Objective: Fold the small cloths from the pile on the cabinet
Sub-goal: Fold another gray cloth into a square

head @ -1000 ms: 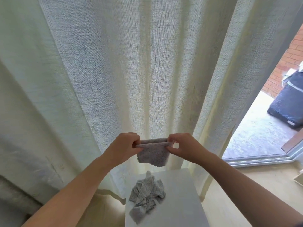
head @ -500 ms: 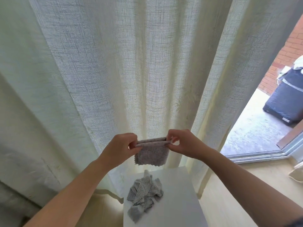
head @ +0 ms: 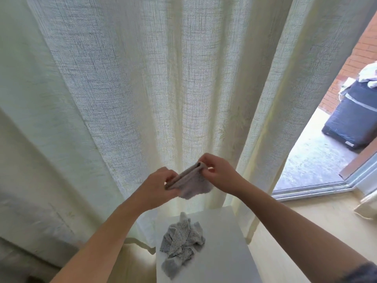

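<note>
Tilting now: the half-folded cloth (head: 191, 183), level btw both hands a moment ago, slants w/ its right end raised, held in the air above the cabinet (head: 224, 252) & in front of the curtain (head: 163, 88). Left hand (head: 157, 186) pinches the lower end of the fold, right hand (head: 218, 174) pinches the upper end w/ fingertips, rest of the cloth hanging below. Prob. the lead-in to a 2nd fold, so this piece is approx. half done, while the pile (head: 181, 240) on the cabinet top lies crumpled & waiting.
</note>
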Demonstrator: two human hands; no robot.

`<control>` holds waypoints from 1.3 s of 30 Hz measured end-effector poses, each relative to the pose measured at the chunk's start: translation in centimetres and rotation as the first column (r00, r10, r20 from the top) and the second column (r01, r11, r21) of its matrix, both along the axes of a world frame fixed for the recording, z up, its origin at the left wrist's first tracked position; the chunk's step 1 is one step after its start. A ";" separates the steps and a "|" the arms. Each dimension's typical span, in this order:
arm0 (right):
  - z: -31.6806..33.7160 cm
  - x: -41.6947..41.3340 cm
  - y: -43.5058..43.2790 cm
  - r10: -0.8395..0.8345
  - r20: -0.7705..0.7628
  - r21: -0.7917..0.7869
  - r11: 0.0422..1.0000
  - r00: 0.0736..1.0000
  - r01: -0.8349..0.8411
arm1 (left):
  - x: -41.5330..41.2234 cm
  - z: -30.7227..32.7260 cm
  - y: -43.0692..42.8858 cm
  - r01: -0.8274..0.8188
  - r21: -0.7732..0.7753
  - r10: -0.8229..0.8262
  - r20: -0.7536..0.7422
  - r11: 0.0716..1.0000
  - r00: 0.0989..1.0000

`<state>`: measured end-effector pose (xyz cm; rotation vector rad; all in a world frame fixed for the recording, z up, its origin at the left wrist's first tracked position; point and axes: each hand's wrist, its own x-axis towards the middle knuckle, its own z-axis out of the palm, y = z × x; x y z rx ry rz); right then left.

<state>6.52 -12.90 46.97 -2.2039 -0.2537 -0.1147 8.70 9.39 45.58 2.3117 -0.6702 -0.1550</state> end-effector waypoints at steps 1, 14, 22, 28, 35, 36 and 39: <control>0.2 0.2 0.7 0.007 0.007 -0.002 1.000 1.000 -0.007 | 0.0 0.2 -0.7 -0.003 -0.025 0.002 -0.045 1.000 0.999; -2.1 -0.4 -2.0 0.126 -0.288 -0.121 0.979 0.949 -0.166 | -0.2 -1.0 -3.6 -0.204 -0.233 0.159 -0.201 0.951 0.967; -1.1 -2.8 -8.1 -0.071 -0.300 0.117 0.987 0.951 0.110 | -1.4 -0.5 -9.3 -0.184 -0.339 0.120 -0.200 0.923 0.972; -2.4 -7.4 -14.9 -0.104 -0.498 0.692 0.551 0.861 0.466 | -5.1 -0.7 -18.4 -0.246 -0.397 0.153 -0.250 0.884 0.956; -2.8 -14.1 -26.1 -0.521 -0.336 0.470 0.629 0.785 0.619 | -12.5 -1.7 -33.2 -0.475 -0.365 0.410 -0.245 0.801 0.879; -2.8 -15.1 -28.0 -0.479 -0.424 0.495 0.589 0.769 0.639 | -13.6 -1.6 -35.3 -0.508 -0.366 0.437 -0.264 0.780 0.860; -3.5 -17.8 -33.4 -0.296 -0.575 0.510 0.599 0.762 0.618 | -16.0 -1.7 -40.7 -0.586 -0.394 0.469 -0.359 0.708 0.807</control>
